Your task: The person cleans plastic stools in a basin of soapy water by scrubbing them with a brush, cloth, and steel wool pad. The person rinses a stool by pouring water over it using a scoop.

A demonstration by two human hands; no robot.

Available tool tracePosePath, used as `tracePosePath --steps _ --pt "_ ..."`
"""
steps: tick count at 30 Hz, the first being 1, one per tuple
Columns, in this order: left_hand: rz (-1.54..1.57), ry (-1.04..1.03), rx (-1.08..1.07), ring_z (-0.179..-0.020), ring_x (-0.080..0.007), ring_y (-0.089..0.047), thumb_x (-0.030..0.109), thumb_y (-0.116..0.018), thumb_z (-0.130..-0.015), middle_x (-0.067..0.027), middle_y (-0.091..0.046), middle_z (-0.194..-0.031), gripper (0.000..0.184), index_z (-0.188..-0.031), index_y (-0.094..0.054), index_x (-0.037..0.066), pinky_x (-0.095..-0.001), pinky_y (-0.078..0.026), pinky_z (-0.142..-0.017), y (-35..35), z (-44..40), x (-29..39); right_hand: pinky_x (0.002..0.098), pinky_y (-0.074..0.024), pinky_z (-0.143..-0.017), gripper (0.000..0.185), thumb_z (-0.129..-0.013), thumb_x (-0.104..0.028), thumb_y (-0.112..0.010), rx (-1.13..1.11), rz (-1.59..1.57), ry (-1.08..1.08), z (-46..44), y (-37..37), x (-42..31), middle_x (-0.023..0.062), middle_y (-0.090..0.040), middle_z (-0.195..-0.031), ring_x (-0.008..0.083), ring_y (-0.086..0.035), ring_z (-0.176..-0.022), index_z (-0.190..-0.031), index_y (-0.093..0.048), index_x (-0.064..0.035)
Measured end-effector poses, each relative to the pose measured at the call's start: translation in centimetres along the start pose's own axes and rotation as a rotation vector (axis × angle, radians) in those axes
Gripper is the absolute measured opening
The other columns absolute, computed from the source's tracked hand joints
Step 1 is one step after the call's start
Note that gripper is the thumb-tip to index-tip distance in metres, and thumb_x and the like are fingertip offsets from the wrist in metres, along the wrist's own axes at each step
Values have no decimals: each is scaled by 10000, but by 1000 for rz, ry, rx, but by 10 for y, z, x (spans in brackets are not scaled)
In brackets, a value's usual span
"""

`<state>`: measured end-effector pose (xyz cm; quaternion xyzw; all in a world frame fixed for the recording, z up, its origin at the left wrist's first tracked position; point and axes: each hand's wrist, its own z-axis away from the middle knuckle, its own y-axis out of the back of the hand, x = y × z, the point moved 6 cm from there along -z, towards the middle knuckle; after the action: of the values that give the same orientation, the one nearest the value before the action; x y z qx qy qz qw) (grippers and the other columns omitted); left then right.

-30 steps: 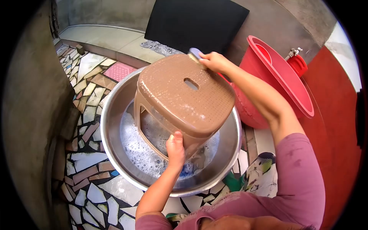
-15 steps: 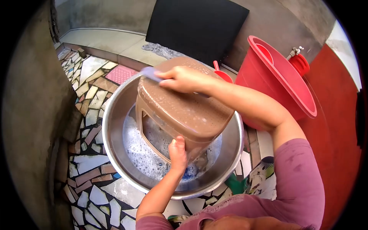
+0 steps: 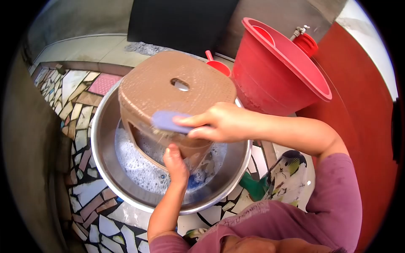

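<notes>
My right hand (image 3: 221, 122) is closed around the purple brush (image 3: 163, 121); half a second ago this brush was on the left part of the seat, and now it has come to the near edge of the brown stool (image 3: 164, 76), where its bristles look a little blurred; so the scrubbing, I judge, has passed from the flat top to the rim and the near side. My left hand (image 3: 176, 164) stays at the near side of the stool, with the thumb up and the palm against it; it seems to hold the stool steady, but its other fingers are hidden from me. The stool is inside the metal basin (image 3: 96, 156), seat upward, above the foamy water (image 3: 141, 173); some wet marks and foam are on the seat. At the far right, the red tub (image 3: 261, 80) leans; the red dipper (image 3: 220, 66) lies between it and the stool.
</notes>
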<state>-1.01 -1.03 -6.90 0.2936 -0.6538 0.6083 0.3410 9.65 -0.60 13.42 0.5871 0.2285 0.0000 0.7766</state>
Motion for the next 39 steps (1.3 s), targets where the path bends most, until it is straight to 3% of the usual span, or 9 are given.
tracePosePath --steps 3,5,8,13,17,21,28,33,39 --pt "20 1 -12 -880 -120 -540 544 -498 -948 -44 -622 -963 561 -987 -594 -7 -274 -446 -813 -2 -4 1 380 -513 -797 401 -901 -354 -596 165 -62 -64 -8 9 57 173 -695 -941 281 -693 -837 -1291 -592 -260" --pt "-25 4 -36 -917 -130 -551 548 -496 -947 -51 -625 -997 577 -1045 -590 -13 -280 -445 -845 1 1 -3 328 -526 -798 425 -908 -310 -602 194 -112 -315 17 33 129 164 -699 -978 232 -702 -870 -1314 -571 -188" --pt "-24 28 -33 -1078 -201 -565 563 -499 -932 -124 -598 -1201 679 -1220 -530 -51 -333 -423 -963 1 -1 -4 356 -514 -869 424 -909 -283 -599 167 -21 -239 39 23 99 187 -664 -1098 276 -693 -922 -1316 -564 -171" --pt "32 47 -81 -1076 -194 -563 569 -499 -929 -118 -602 -1192 684 -1212 -531 -53 -323 -412 -966 2 -2 -5 354 -501 -864 432 -915 -268 -620 65 -14 -44 26 1 36 203 -653 -1117 295 -678 -945 -1338 -548 -215" --pt "-12 52 -51 -1069 -187 -570 570 -490 -933 -120 -606 -1188 684 -1215 -532 -52 -320 -427 -951 2 2 -5 367 -519 -793 439 -917 -309 -601 132 -199 -506 66 29 113 173 -692 -995 239 -700 -827 -1343 -545 -220" --pt "15 39 -66 -1073 -193 -571 571 -482 -936 -124 -607 -1186 686 -1220 -531 -52 -326 -420 -961 2 -1 -7 387 -519 -792 424 -905 -303 -613 84 -62 13 49 3 28 217 -675 -960 348 -674 -850 -1316 -568 -210" --pt "-50 36 -50 -1069 -190 -576 594 -491 -920 -120 -615 -1172 712 -1212 -536 -54 -329 -439 -945 3 0 -6 396 -524 -747 418 -905 -298 -617 13 -131 -332 77 8 92 183 -690 -856 338 -675 -748 -1317 -568 -257" --pt "11 69 -77 -1055 -175 -577 606 -489 -915 -108 -619 -1156 706 -1194 -549 -40 -318 -440 -926 4 -1 -10 354 -533 -724 440 -907 -252 -633 -119 11 188 24 -3 21 159 -695 -985 254 -699 -758 -1338 -554 -215" --pt "-80 25 -53 -1043 -174 -584 617 -457 -924 -107 -621 -1147 704 -1185 -557 -30 -311 -453 -901 4 5 -11 375 -523 -700 433 -902 -274 -638 41 -141 134 72 3 74 185 -685 -977 305 -675 -740 -1324 -567 -212"
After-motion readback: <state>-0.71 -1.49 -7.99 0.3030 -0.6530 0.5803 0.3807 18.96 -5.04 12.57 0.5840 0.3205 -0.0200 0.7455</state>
